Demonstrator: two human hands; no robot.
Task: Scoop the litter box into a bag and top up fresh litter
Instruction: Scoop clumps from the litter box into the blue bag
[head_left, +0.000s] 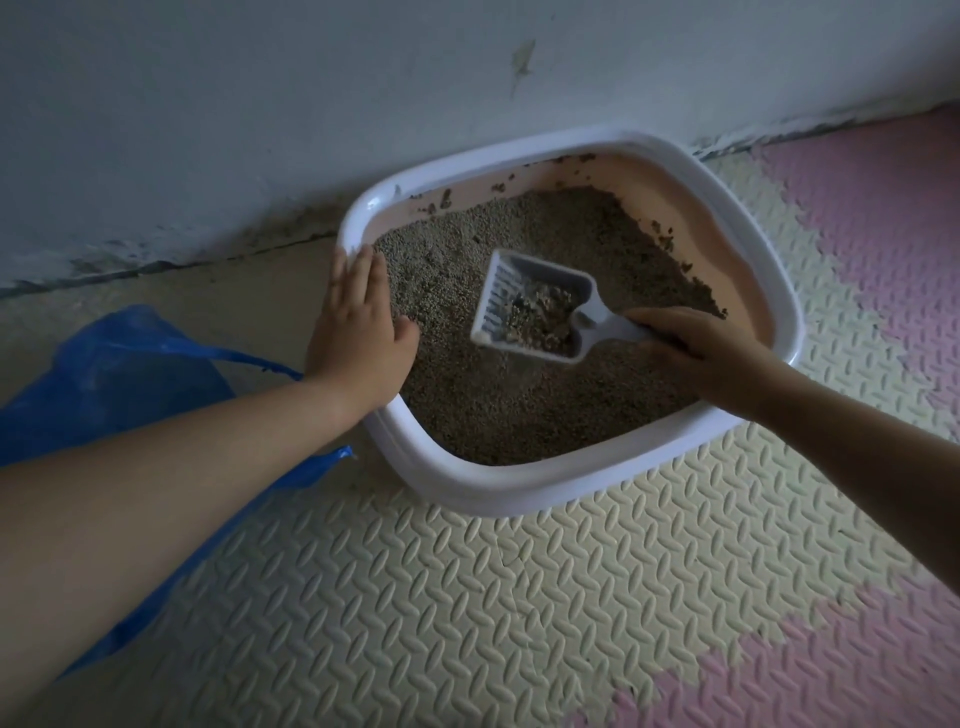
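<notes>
Litter box (519, 493) of white plastic with pink inner wall, on cream and pink embossed foam matting (467, 597) against the far wall (260, 104). Left hand (358, 332) flat on its left rim, fingers straight. Right hand (691, 343) curled round the handle of a white slotted plastic scoop (535, 306), over the grey granular litter (493, 410), clumps in its bowl. Crumpled blue plastic bag (119, 374) left of the box, partly behind the left forearm.

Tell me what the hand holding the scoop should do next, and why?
Probably lift the scoop left, over the rim of the litter box, and tip it into the blue bag. The right hand grips its handle, clumps already lie in it, the bag lies just left of the box, and the left hand rests flat on the left rim.
</notes>
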